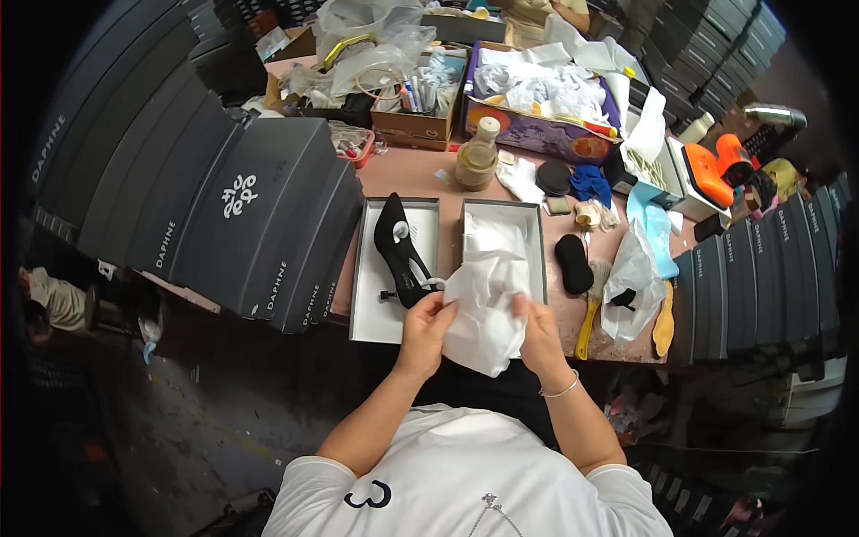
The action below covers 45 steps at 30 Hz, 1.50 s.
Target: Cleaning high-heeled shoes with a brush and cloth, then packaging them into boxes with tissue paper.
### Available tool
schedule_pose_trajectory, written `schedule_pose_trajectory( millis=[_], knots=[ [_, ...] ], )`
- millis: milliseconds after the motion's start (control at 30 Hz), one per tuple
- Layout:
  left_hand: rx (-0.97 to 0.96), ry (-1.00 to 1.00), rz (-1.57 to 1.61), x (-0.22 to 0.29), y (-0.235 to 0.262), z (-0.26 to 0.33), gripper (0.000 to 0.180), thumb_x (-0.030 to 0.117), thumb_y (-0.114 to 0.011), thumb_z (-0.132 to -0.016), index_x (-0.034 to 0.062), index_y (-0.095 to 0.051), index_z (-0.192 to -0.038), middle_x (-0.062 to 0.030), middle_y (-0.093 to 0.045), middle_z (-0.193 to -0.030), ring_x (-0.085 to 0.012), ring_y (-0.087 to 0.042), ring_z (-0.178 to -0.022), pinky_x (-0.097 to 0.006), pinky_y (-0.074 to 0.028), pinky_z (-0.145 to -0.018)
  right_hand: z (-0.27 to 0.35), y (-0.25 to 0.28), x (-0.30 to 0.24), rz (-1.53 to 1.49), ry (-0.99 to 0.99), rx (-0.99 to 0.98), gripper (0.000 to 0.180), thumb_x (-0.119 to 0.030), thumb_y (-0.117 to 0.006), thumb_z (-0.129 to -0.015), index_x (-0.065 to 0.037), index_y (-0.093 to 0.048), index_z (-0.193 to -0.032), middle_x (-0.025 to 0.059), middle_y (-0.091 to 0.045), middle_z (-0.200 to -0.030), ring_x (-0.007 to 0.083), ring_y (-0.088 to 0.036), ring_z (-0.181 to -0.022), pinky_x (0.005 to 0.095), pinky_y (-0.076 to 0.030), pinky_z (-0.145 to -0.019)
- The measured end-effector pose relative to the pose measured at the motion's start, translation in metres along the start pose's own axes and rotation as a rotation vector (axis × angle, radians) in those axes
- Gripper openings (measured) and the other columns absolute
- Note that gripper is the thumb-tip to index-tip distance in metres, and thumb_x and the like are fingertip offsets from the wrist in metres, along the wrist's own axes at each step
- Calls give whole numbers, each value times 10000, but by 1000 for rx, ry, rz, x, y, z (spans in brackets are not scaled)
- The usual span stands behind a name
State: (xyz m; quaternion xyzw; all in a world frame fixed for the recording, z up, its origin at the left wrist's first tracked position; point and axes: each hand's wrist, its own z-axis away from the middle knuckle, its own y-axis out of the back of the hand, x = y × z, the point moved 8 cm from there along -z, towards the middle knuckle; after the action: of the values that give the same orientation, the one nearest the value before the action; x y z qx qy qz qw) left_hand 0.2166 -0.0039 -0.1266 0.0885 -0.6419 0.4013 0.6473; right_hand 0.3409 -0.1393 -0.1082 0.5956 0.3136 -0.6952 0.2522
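Before me, my left hand (423,336) and my right hand (540,335) grip a crumpled sheet of white tissue paper (488,313) from either side, fingers closed on its edges. The sheet overlaps the front of a grey box half (537,242), where more white paper (494,237) lies. To the left, a black heeled shoe (394,242) rests on its side in a second box half (358,304), its toe pointing away and its heel beside my left hand. Whether something is wrapped inside the sheet, I cannot tell.
Dark shoe boxes (259,215) stack up on the left, more boxes (743,295) on the right. Behind stand a glue-like bottle (477,157) and a purple carton (537,130) of crumpled paper. A black brush-like pad (574,264) and yellow-handled brush (588,329) lie right.
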Motion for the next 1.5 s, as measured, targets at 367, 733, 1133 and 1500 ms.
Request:
schedule_pose_trajectory(
  millis=[367, 733, 1133, 1500],
  knots=[
    [-362, -250, -995, 103, 22, 34, 343, 131, -699, -826, -1, -623, -1134, -171, -639, -1057, -262, -607, -1028, -372, -448, -913, 26, -111, -58, 578, 158, -676, 255, -207, -554, -979, 18, -629, -1071, 110, -672, -895, 201, -585, -731, 342, -476, -699],
    [45, 139, -1050, 115, 193, 108, 197, 147, -706, -812, -18, -690, -917, -178, -677, -797, -323, -669, -749, -340, -507, -678, -54, -117, -19, 1443, 547, -468, 590, -348, -794, -706, -1, -626, -1153, 207, -528, -1296, 381, -396, -1310, 521, -281, -1107],
    [-37, -109, -926, 85, 120, 60, 160, 116, -675, -854, -25, -683, -930, -175, -667, -839, -309, -652, -738, -351, -503, -682, -64, -170, -9, 1182, 482, -734, 403, -237, -787, -708, -38, -565, -979, 166, -586, -1090, 372, -563, -1034, 402, -484, -893],
    [285, 14, 11, 89, 151, 69, 219, 157, -616, -951, -45, -687, -995, -16, -676, -841, -58, -592, -758, -215, -463, -661, -61, -139, 39, 854, 201, -407, 611, -261, -808, -687, -24, -602, -1210, 317, -471, -1335, 438, -535, -1175, 422, -450, -994]
  ],
)
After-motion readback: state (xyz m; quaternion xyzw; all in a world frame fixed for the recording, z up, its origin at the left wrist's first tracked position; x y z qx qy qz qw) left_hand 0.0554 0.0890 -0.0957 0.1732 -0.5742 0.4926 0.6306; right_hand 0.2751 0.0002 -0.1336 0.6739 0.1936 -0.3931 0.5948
